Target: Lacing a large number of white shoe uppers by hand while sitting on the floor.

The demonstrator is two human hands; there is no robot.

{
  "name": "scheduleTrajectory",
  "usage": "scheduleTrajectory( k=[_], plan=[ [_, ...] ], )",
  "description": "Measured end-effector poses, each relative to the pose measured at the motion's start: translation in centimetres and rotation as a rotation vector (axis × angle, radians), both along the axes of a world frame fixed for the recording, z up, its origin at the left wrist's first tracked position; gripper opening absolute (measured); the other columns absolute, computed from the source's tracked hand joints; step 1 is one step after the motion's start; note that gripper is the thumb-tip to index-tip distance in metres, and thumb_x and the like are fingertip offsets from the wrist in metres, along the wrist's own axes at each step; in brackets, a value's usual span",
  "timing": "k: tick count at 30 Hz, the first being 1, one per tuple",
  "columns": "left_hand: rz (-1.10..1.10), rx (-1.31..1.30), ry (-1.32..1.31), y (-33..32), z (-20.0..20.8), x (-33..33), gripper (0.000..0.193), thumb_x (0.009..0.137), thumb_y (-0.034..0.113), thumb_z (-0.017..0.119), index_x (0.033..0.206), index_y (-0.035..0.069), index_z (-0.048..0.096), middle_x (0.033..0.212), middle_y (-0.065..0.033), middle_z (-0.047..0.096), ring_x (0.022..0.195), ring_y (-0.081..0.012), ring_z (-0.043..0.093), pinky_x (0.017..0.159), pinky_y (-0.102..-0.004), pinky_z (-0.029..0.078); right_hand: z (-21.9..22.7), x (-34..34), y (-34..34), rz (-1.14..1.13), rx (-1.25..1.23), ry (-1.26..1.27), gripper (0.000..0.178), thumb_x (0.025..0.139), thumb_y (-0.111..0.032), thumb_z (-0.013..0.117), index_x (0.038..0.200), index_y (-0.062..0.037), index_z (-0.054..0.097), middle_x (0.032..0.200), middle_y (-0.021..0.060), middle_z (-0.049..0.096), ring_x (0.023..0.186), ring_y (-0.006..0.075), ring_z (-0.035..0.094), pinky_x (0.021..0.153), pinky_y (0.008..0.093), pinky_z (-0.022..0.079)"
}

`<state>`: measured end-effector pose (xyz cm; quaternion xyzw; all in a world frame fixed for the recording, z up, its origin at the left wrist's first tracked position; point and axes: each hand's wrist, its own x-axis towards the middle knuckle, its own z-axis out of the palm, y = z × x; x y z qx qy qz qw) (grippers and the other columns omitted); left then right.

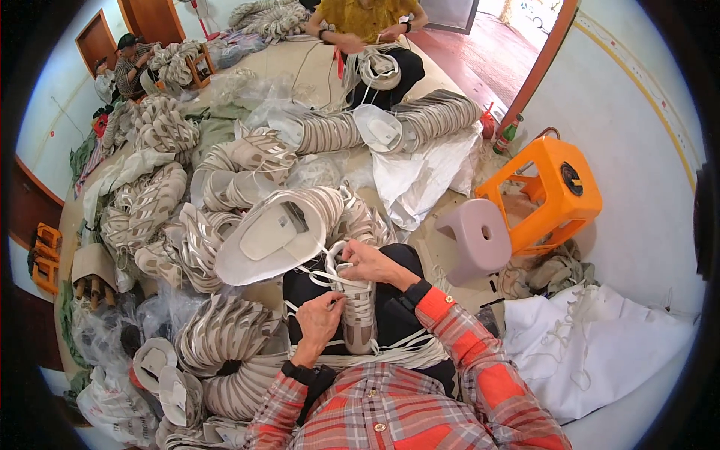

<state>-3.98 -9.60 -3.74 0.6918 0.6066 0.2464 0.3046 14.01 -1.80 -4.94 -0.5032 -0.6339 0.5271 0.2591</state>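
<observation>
A beige and white shoe upper (360, 319) lies lengthwise on my lap, its toe toward me. White shoelace (319, 278) loops out to the left of its opening. My right hand (369, 264) is over the upper's far end, thumb and fingers pinched on the shoelace by the eyelets. Along the left edge of the upper, my left hand (318, 322) is closed, fingertips together; whatever is between them is too small to make out. A bundle of loose white laces (401, 354) crosses my thighs. Just beyond my hands leans a stack of nested uppers (281, 225).
Rows of stacked uppers (225, 330) crowd my left. To the right stand a mauve stool (476, 236), an orange stool (574, 169) and a white sheet (592, 352). A green bottle (507, 137) is near the doorway. Across from me a person in yellow (364, 19) handles uppers.
</observation>
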Motion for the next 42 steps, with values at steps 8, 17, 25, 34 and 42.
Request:
scheduleTrajectory(
  k=[8, 17, 25, 34, 42],
  plan=[
    [-0.06, 0.223, 0.028, -0.1, -1.4, 0.7, 0.011, 0.078, 0.022, 0.064, 0.079, 0.011, 0.063, 0.066, -0.0097, 0.063, 0.06, -0.0292, 0.062, 0.052, -0.0375, 0.046, 0.3, -0.2, 0.0, -0.007, -0.03, -0.054, 0.041, 0.068, -0.024, 0.073, 0.095, -0.0039, 0.049, 0.076, 0.006, 0.053, 0.072, 0.0145, 0.05, 0.063, 0.0289, 0.042],
    [-0.089, 0.219, 0.102, -0.1, -1.5, 1.1, 0.012, 0.08, 0.019, 0.059, 0.081, 0.008, 0.057, 0.067, -0.0121, 0.062, 0.059, -0.0315, 0.061, 0.052, -0.0412, 0.046, 0.2, -0.1, -0.2, 0.005, 0.01, -0.085, 0.042, 0.069, -0.027, 0.072, 0.096, -0.0041, 0.049, 0.082, 0.0077, 0.054, 0.077, 0.0158, 0.051, 0.066, 0.0292, 0.042],
    [-0.227, 0.197, 0.128, 1.3, -2.0, 0.6, 0.012, 0.079, 0.018, 0.059, 0.078, 0.006, 0.059, 0.066, -0.0146, 0.061, 0.062, -0.0324, 0.061, 0.054, -0.0416, 0.046, 0.6, 0.1, -0.4, 0.004, -0.003, -0.079, 0.041, 0.071, -0.025, 0.071, 0.098, -0.005, 0.049, 0.082, 0.0072, 0.053, 0.078, 0.0154, 0.051, 0.067, 0.0288, 0.042],
    [-0.119, 0.179, -0.142, -0.1, -2.2, 1.3, 0.011, 0.078, 0.013, 0.062, 0.086, 0.006, 0.06, 0.073, -0.0145, 0.063, 0.064, -0.0323, 0.061, 0.056, -0.0377, 0.047, 0.0, -0.2, -0.4, 0.012, 0.079, -0.105, 0.037, 0.07, -0.024, 0.071, 0.095, -0.004, 0.051, 0.084, 0.0096, 0.054, 0.079, 0.0195, 0.053, 0.068, 0.0307, 0.043],
    [-0.102, 0.428, 0.146, -0.4, -2.7, 1.1, 0.01, 0.076, 0.009, 0.062, 0.082, 0.006, 0.055, 0.075, -0.0104, 0.061, 0.069, -0.0274, 0.061, 0.062, -0.0364, 0.048, 0.7, -0.2, -0.4, 0.008, 0.043, -0.149, 0.037, 0.071, -0.025, 0.07, 0.094, -0.0032, 0.051, 0.085, 0.0102, 0.056, 0.078, 0.0206, 0.054, 0.069, 0.031, 0.043]
  ],
)
